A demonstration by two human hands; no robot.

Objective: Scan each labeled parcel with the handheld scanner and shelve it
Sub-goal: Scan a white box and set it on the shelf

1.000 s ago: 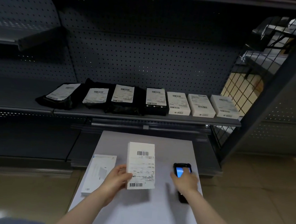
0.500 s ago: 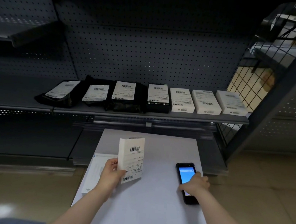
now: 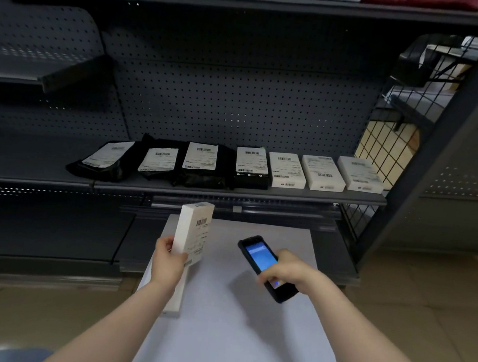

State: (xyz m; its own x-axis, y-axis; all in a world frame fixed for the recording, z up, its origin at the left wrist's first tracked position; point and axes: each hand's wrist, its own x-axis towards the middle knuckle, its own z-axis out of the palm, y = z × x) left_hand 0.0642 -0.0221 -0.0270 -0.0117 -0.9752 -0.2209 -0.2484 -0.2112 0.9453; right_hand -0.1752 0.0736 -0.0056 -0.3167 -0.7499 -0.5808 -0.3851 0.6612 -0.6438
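My left hand [image 3: 168, 261] grips a white labeled box [image 3: 195, 229] by its lower end, held upright above the white table [image 3: 232, 326] with its barcode face turned right. My right hand [image 3: 287, 270] holds the black handheld scanner [image 3: 264, 265], its blue screen lit, lifted off the table and angled with its top end toward the box. A gap separates scanner and box. Several labeled parcels lie in a row on the middle shelf [image 3: 289, 193]: black bags [image 3: 158, 161] on the left, white boxes [image 3: 323, 173] on the right.
Another flat white box [image 3: 175, 300] lies on the table's left edge, partly behind my left arm. A wire grid panel [image 3: 389, 154] closes the shelf's right end. A lower shelf [image 3: 334, 266] juts out behind the table. Tan floor lies on both sides.
My right hand has picked the scanner up from the table and tilted it toward the box. My left hand has turned the box further, so its label faces right.
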